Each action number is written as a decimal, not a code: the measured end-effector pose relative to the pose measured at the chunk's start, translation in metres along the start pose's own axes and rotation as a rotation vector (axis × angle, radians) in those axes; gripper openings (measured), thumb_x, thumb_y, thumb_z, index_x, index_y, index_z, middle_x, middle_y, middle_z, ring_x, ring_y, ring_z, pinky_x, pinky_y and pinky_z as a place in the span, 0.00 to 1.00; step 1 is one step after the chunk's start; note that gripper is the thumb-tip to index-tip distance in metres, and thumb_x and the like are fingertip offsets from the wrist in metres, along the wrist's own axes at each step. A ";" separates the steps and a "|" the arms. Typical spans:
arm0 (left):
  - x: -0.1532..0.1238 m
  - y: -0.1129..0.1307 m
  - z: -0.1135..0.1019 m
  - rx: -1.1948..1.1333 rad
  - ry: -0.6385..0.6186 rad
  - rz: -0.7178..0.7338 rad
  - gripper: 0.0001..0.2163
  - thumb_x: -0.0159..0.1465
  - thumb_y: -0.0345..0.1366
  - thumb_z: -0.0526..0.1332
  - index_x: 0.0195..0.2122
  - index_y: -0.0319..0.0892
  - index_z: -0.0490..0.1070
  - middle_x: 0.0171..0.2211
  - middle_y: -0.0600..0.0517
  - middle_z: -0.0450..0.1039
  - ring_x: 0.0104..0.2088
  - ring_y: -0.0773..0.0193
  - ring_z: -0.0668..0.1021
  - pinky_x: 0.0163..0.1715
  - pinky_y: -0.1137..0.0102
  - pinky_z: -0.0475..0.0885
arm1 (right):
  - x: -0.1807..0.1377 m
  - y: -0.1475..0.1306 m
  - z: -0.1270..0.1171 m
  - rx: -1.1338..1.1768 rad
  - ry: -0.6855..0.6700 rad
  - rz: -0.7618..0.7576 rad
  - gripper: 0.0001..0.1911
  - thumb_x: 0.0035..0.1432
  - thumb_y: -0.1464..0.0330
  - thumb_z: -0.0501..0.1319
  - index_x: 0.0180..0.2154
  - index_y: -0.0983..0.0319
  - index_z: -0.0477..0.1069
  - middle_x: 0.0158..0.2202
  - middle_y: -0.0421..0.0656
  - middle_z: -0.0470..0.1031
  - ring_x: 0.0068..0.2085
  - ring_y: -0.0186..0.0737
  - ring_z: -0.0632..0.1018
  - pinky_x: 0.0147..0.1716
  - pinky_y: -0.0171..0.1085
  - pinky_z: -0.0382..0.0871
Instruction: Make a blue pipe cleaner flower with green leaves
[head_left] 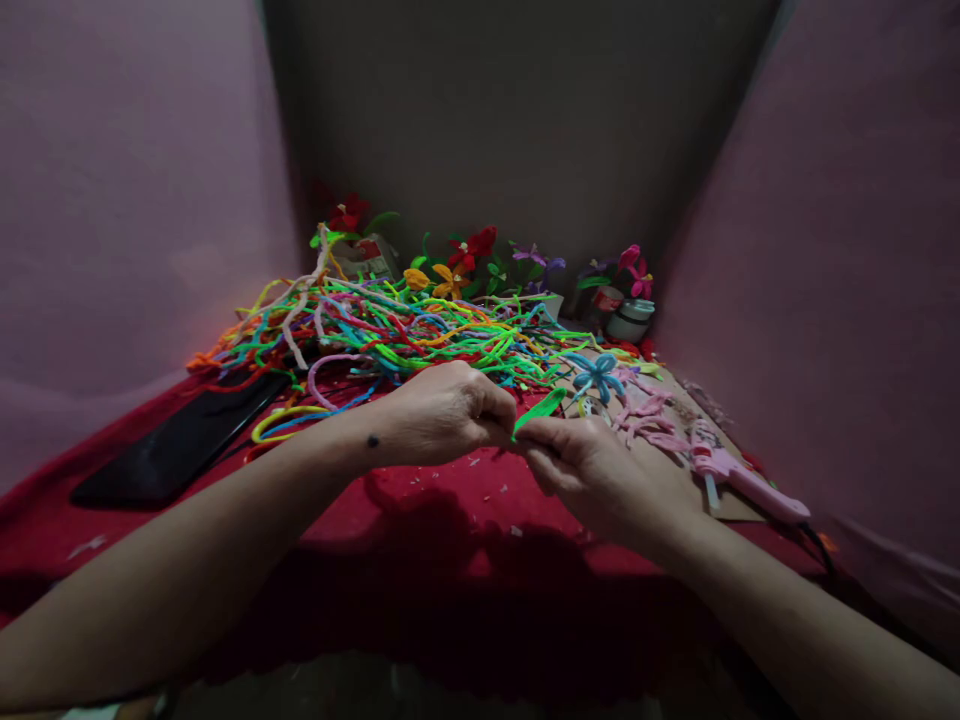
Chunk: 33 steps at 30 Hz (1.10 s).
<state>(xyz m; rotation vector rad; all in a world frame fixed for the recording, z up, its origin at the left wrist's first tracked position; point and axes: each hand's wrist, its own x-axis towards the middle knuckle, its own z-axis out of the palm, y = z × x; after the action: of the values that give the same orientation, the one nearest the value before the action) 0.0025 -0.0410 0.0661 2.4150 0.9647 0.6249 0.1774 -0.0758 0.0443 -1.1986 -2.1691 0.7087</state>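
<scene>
Item: green pipe-cleaner loop (540,410), pinched between my left hand (442,410) and right hand (592,465), both closed on its lower end (light, bendy, probably springy; best held at the base). Beyond my knuckles: pipe-cleaner heap (405,330); farther back, finished flowers (469,255).
</scene>
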 end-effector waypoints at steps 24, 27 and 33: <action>0.016 -0.029 0.010 -1.189 0.339 -0.454 0.06 0.49 0.29 0.66 0.25 0.37 0.69 0.19 0.54 0.69 0.17 0.73 0.70 0.18 0.78 0.64 | 0.044 0.014 0.014 0.914 0.105 0.214 0.09 0.50 0.66 0.59 0.22 0.64 0.67 0.14 0.35 0.66 0.14 0.24 0.58 0.13 0.27 0.48; 0.016 -0.032 0.008 -1.163 0.352 -0.461 0.06 0.49 0.29 0.65 0.23 0.37 0.68 0.17 0.55 0.67 0.16 0.73 0.68 0.16 0.78 0.61 | 0.050 0.020 0.020 0.945 0.096 0.185 0.10 0.50 0.65 0.59 0.22 0.64 0.66 0.14 0.35 0.64 0.14 0.24 0.57 0.13 0.27 0.47; 0.018 -0.036 0.011 -0.958 0.401 -0.430 0.03 0.48 0.29 0.62 0.19 0.36 0.70 0.13 0.55 0.63 0.13 0.75 0.61 0.13 0.77 0.53 | 0.058 0.029 0.030 1.092 0.143 0.182 0.07 0.50 0.68 0.58 0.23 0.64 0.68 0.12 0.34 0.62 0.13 0.24 0.55 0.12 0.28 0.44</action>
<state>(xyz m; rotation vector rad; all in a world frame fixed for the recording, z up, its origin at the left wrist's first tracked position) 0.0021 -0.0076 0.0417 1.2270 0.9763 1.1052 0.1476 -0.0170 0.0156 -0.7796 -1.1891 1.5397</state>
